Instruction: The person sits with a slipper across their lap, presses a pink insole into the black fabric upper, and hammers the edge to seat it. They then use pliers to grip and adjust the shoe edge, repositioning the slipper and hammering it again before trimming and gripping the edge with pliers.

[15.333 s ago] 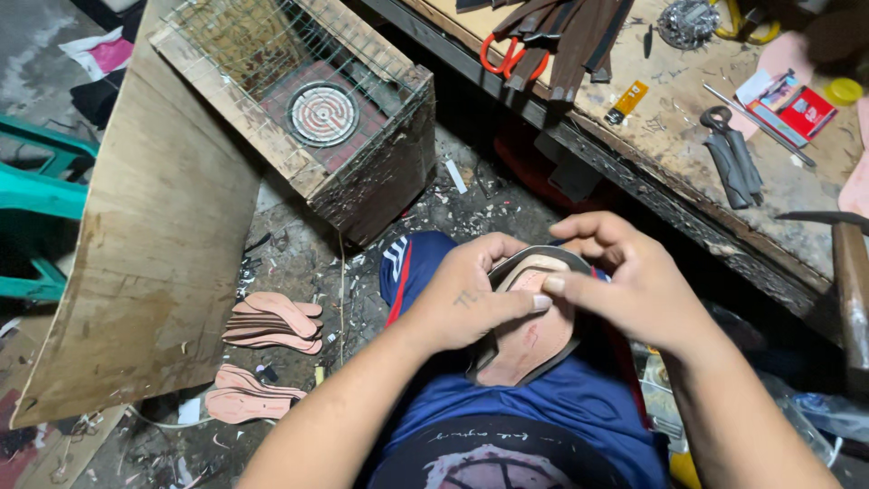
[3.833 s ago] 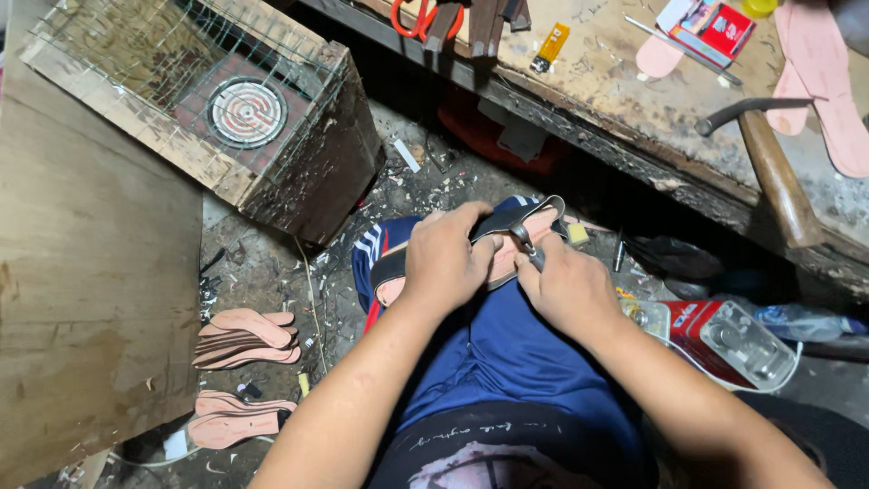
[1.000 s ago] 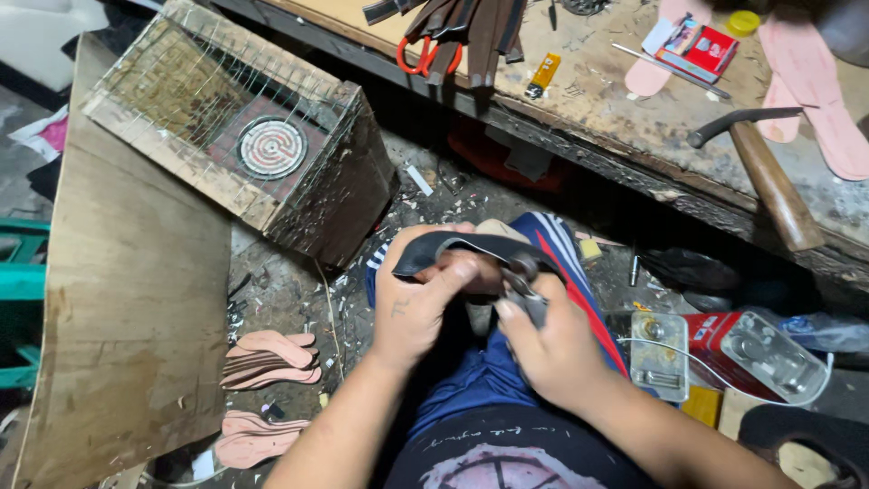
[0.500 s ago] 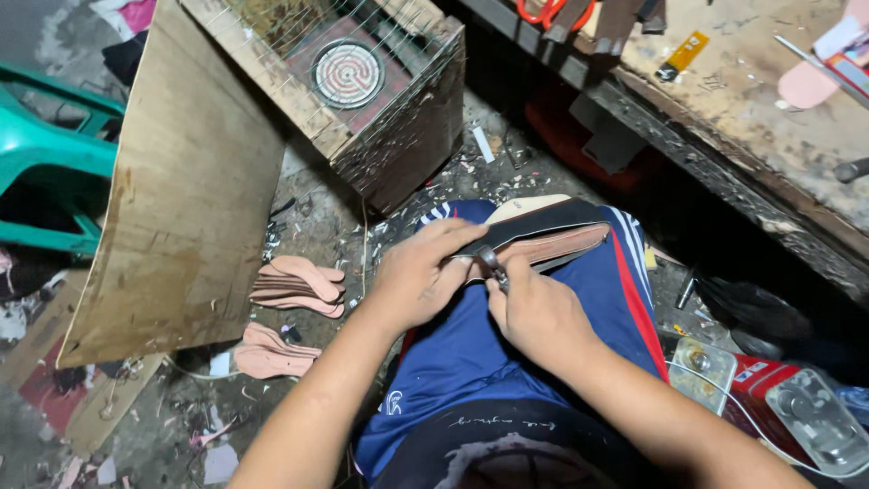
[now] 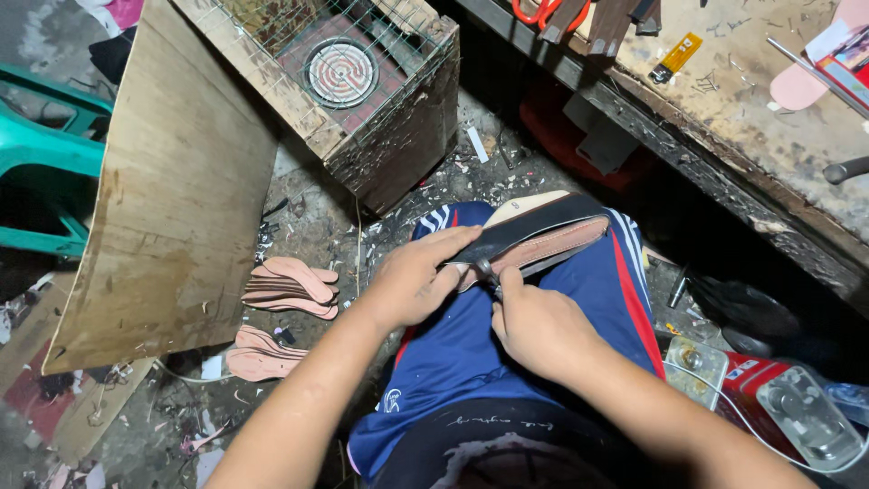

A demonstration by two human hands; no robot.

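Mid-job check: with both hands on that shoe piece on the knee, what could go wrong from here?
1. The right hand pinches what looks like a small metal tool at the edge of the shoe piece, close to the left hand; a slip could nick the fingers.
2. The piece rests only on the thigh in blue shorts, so it could slide off.
3. If it drops, it lands on the littered floor beside the stacked pink insoles.

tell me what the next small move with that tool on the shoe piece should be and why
Probably draw the right hand and its small tool a little further along the dark upper's edge. The tool tip sits at the near end of the shoe piece, the left hand pins it on the thigh, and most of the edge lies beyond.
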